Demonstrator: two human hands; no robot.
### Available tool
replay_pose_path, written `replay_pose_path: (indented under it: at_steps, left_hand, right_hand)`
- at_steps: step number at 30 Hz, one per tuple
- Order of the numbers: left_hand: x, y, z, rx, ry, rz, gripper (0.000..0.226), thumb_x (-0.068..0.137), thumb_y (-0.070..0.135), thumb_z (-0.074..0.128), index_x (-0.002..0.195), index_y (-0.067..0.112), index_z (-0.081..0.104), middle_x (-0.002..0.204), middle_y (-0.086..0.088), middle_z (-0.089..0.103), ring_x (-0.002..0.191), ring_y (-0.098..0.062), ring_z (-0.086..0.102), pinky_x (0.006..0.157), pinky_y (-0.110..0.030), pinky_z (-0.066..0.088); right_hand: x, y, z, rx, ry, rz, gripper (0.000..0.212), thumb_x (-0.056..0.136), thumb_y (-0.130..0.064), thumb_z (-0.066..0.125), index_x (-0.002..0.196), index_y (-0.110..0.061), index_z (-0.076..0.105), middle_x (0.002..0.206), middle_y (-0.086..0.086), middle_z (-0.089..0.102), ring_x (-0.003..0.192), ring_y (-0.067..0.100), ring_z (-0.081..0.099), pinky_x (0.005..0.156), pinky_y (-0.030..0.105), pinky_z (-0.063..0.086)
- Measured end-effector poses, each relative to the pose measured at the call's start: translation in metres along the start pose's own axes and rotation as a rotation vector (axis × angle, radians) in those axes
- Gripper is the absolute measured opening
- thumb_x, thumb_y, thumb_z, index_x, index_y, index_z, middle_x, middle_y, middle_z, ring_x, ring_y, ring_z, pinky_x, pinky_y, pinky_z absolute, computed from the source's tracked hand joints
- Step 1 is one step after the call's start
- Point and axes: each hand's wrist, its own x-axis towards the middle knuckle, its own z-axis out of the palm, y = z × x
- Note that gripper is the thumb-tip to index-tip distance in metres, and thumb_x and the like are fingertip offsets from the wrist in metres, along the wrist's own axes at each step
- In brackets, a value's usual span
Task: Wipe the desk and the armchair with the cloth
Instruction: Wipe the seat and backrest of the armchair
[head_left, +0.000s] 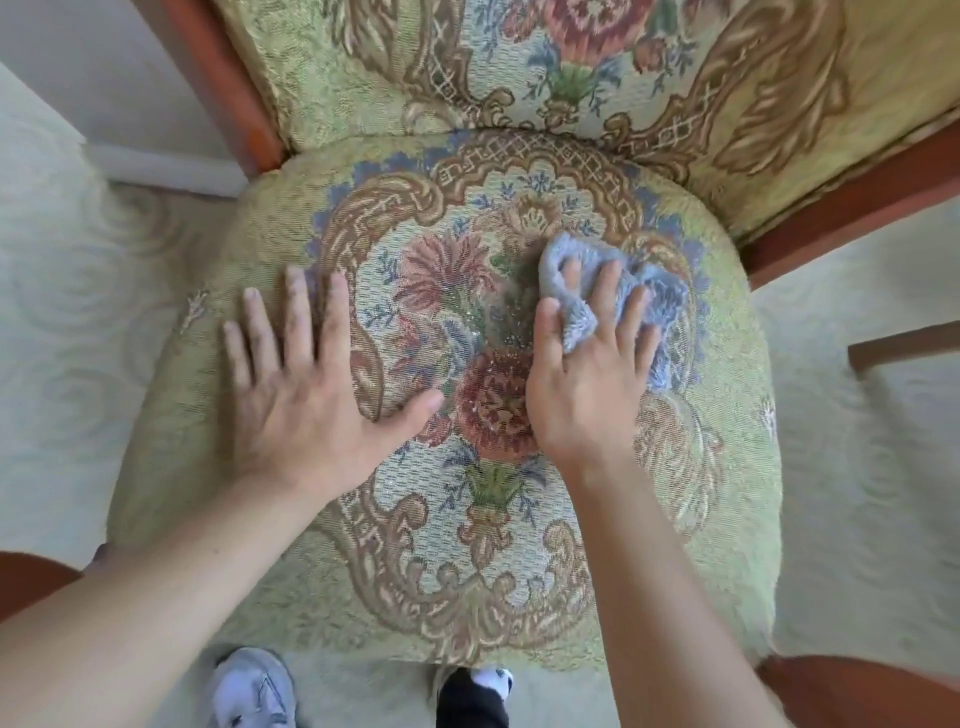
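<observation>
Both hands on armchair (447, 545) seat, backrest behind. Left hand (306, 400) flat, left of centre. Right hand (587, 374) right of it, on cloth (576, 260). Shoes (254, 691) on floor before seat.

A: Armchair (675, 467) upholstery — pale green-gold, brown scrollwork, red and pink flowers, blue sprigs. Frame reddish-brown wood.
B: Cloth (654, 296) grey-blue, fuzzy. Carpet (78, 312) pale, swirled.
</observation>
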Motion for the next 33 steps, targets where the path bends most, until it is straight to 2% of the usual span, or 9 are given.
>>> replay_pose_path:
  at_steps: [11,15,18,21,25,27,29,31,33]
  left_hand:
    - [-0.001,-0.001,0.004,-0.026,0.043,-0.001,0.109,0.078,0.09,0.017,0.16,0.019,0.007,0.166,-0.017,0.011,0.149,-0.047,0.012,0.118,-0.063,0.016]
    - [0.001,-0.001,0.003,-0.019,0.037,-0.001,0.109,0.078,0.09,0.013,0.161,0.02,0.004,0.167,-0.016,0.008,0.15,-0.046,0.011,0.119,-0.062,0.016]
    - [0.001,-0.002,0.004,-0.016,0.043,-0.002,0.107,0.082,0.09,0.018,0.161,0.021,-0.001,0.167,-0.014,0.003,0.151,-0.044,0.007,0.12,-0.062,0.014]
    - [0.001,-0.002,0.004,-0.019,0.038,-0.003,0.106,0.082,0.09,0.018,0.161,0.022,-0.003,0.167,-0.013,0.0,0.151,-0.043,0.005,0.12,-0.061,0.013]
    - [0.0,-0.002,0.004,-0.007,0.025,-0.008,0.106,0.081,0.09,0.014,0.161,0.022,-0.002,0.168,-0.013,0.0,0.151,-0.043,0.005,0.121,-0.06,0.012]
    - [0.0,-0.003,0.004,-0.012,0.03,-0.009,0.106,0.081,0.09,0.014,0.161,0.022,-0.001,0.168,-0.013,0.002,0.151,-0.043,0.006,0.12,-0.061,0.012]
    - [0.0,-0.004,0.005,-0.023,0.038,-0.006,0.105,0.081,0.09,0.015,0.161,0.022,0.0,0.168,-0.013,0.003,0.151,-0.042,0.006,0.12,-0.061,0.013]
    - [0.0,-0.003,0.005,-0.034,0.047,-0.007,0.105,0.081,0.09,0.016,0.161,0.023,0.001,0.167,-0.013,0.004,0.151,-0.042,0.007,0.12,-0.061,0.013]
    - [-0.001,-0.002,0.005,-0.047,0.056,-0.003,0.105,0.08,0.089,0.017,0.161,0.023,0.003,0.167,-0.013,0.007,0.151,-0.042,0.008,0.12,-0.061,0.013]
  right_hand:
    - [-0.058,-0.025,0.001,0.145,-0.206,-0.254,0.057,0.1,-0.062,0.009,0.153,-0.047,0.023,0.164,-0.023,0.004,0.149,-0.001,-0.017,0.123,0.034,-0.012]
    - [-0.075,-0.017,-0.041,0.758,-0.352,-0.18,0.044,0.106,-0.053,0.017,0.136,-0.053,0.05,0.142,-0.039,0.045,0.14,-0.012,0.031,0.117,0.029,0.033]
    - [-0.062,-0.01,-0.08,0.965,0.011,0.209,0.051,0.1,-0.063,0.031,0.097,-0.039,0.077,0.097,-0.027,0.074,0.095,-0.012,0.067,0.077,0.009,0.052]
    - [-0.027,-0.007,-0.107,1.063,0.257,0.347,0.054,0.102,-0.057,0.034,0.079,-0.037,0.078,0.082,-0.014,0.077,0.081,0.002,0.073,0.066,0.022,0.059]
    - [0.026,-0.012,-0.109,0.811,0.382,0.223,0.038,0.106,-0.049,0.035,0.092,-0.026,0.061,0.073,-0.015,0.065,0.062,-0.001,0.059,0.053,0.02,0.051]
    - [0.044,-0.016,-0.085,0.443,0.338,0.099,0.045,0.105,-0.051,0.029,0.116,-0.025,0.064,0.104,-0.012,0.07,0.094,0.006,0.064,0.077,0.029,0.053]
    - [0.052,-0.021,-0.049,0.06,0.104,0.044,0.057,0.105,-0.052,0.022,0.153,-0.024,0.034,0.156,0.008,0.039,0.145,0.021,0.031,0.117,0.043,0.028]
    - [0.051,-0.028,-0.02,-0.163,-0.09,-0.01,0.061,0.105,-0.052,0.016,0.16,-0.026,0.01,0.168,0.004,-0.002,0.154,0.025,-0.008,0.123,0.052,-0.003]
    - [0.045,-0.031,-0.005,-0.165,-0.103,-0.077,0.06,0.105,-0.053,0.014,0.159,-0.028,0.012,0.168,0.0,-0.009,0.153,0.026,-0.014,0.122,0.052,-0.011]
